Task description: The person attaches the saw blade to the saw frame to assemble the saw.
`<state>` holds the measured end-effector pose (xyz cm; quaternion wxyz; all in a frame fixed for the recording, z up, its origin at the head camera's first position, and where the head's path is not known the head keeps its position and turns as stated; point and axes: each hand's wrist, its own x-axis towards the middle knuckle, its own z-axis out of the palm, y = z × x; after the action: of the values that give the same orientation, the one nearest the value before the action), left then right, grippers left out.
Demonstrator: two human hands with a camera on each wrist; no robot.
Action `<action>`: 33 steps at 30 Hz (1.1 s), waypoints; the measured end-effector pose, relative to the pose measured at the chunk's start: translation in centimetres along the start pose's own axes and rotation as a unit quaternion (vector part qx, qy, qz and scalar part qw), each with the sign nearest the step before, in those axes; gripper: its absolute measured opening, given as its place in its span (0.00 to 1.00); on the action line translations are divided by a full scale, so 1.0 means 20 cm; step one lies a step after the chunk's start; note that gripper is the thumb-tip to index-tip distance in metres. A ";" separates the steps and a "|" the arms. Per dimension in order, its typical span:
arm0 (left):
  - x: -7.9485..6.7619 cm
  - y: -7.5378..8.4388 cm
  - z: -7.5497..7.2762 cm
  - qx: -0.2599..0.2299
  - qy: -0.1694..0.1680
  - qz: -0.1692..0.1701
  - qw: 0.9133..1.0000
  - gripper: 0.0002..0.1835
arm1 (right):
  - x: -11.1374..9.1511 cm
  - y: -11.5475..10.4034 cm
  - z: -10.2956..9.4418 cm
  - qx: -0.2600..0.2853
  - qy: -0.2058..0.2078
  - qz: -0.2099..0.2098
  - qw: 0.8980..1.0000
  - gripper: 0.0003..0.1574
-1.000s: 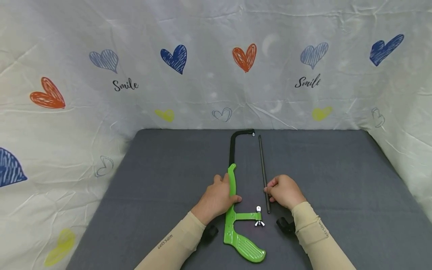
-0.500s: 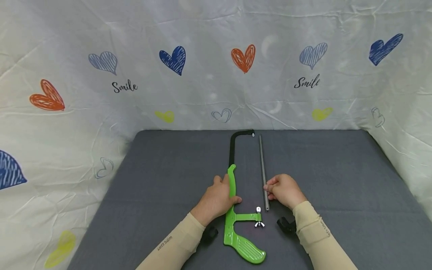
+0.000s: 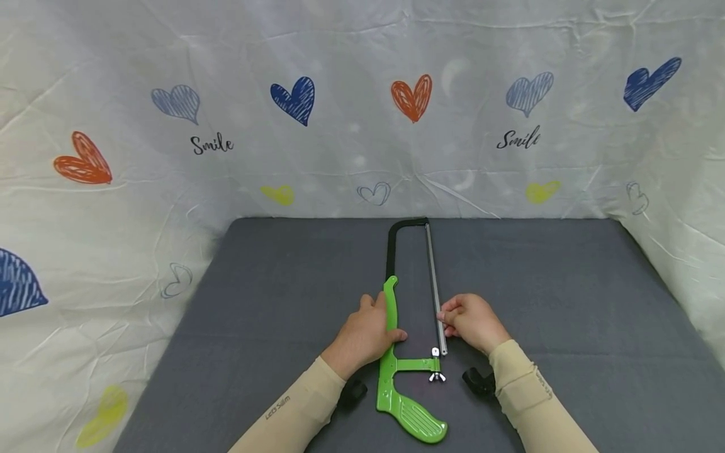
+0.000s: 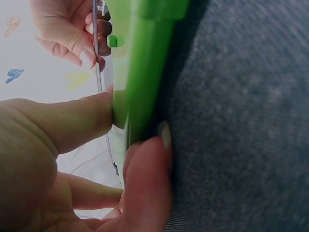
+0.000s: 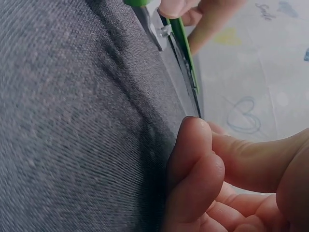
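Observation:
A hacksaw frame (image 3: 387,377) with a green handle and a black bow lies on the grey cloth in the head view. My left hand (image 3: 365,330) grips its green spine, thumb across the top; the left wrist view shows finger and thumb on either side of the green part (image 4: 149,72). My right hand (image 3: 474,321) pinches a thin grey hacksaw blade (image 3: 433,270) between thumb and fingers. The blade's far end meets the tip of the black bow. Its near end sits just right of the silver blade holder (image 3: 435,352), above the wing nut (image 3: 437,377).
Grey cloth (image 3: 272,302) covers the table. A white curtain (image 3: 340,145) printed with hearts and "Smile" hangs behind and at the sides. Black wrist-camera parts (image 3: 478,381) show beside the sleeves.
My right hand has turned the blade and shifted it left, from apart from the frame to against the bow's tip. The left hand and the frame have stayed in place.

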<state>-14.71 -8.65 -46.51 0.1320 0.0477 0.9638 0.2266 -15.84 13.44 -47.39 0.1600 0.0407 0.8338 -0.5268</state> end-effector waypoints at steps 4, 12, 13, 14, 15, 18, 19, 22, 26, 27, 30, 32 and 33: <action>0.00 0.00 0.00 0.000 -0.002 -0.004 1.000 0.54 | 0.01 0.00 0.01 0.002 -0.001 0.000 1.000 0.06; -0.01 0.00 0.00 0.002 -0.003 0.001 1.000 0.54 | 0.01 0.01 0.02 0.007 0.003 0.002 1.000 0.05; -0.01 0.00 0.00 0.002 -0.003 0.001 1.000 0.54 | 0.01 0.01 0.02 0.007 0.004 0.003 1.000 0.05; -0.01 0.00 0.00 0.003 -0.004 0.001 1.000 0.54 | 0.01 0.02 0.02 0.007 0.004 0.003 1.000 0.05; -0.01 0.00 0.00 0.002 -0.004 0.000 1.000 0.54 | 0.01 0.02 0.02 0.007 0.004 0.002 1.000 0.05; -0.01 0.00 0.00 0.004 -0.004 -0.001 1.000 0.54 | 0.01 0.01 0.02 0.007 0.005 0.003 1.000 0.06; -0.01 0.00 0.00 0.004 -0.005 -0.001 1.000 0.54 | 0.01 0.01 0.02 0.006 0.005 0.004 1.000 0.06; 0.00 0.00 -0.01 0.006 -0.004 -0.002 1.000 0.54 | 0.02 0.01 0.01 0.005 0.005 0.006 1.000 0.06; -0.01 0.00 -0.01 0.005 -0.002 -0.001 1.000 0.54 | 0.02 0.01 0.01 0.006 0.005 0.006 1.000 0.06; -0.01 0.00 -0.01 0.005 -0.002 0.000 1.000 0.54 | 0.01 0.01 0.01 0.006 0.006 0.007 1.000 0.06; -0.01 0.01 -0.01 0.007 -0.002 0.001 1.000 0.54 | 0.01 0.01 0.01 0.006 0.006 0.007 1.000 0.07; -0.01 0.01 -0.01 0.009 -0.002 0.002 1.000 0.54 | 0.01 0.01 0.01 0.007 0.005 0.007 1.000 0.07; -0.01 0.01 -0.01 0.010 -0.002 0.002 1.000 0.54 | 0.01 0.01 0.01 0.008 0.005 0.009 1.000 0.07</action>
<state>-14.51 -8.67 -46.22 0.1333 0.0513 0.9656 0.2174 -15.93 13.31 -47.69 0.1600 0.0521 0.8300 -0.5318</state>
